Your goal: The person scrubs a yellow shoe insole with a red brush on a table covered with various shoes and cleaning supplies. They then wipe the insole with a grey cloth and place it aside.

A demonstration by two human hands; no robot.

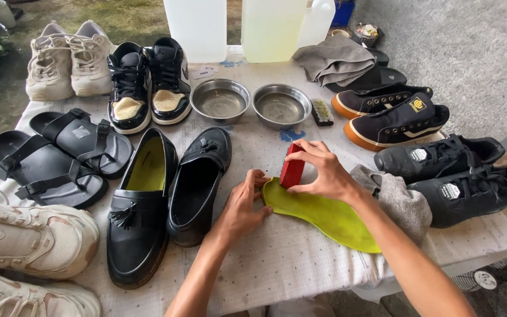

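My right hand is clamped on a red brush, set on the toe end of the yellow insole. My left hand lies flat with fingers spread, pinning the insole's toe edge to the table. The insole lies beside the black loafers, its heel apparently over a grey cloth. Two steel bowls stand beyond.

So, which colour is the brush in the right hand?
Red; the brush in the right hand shows best in the head view.
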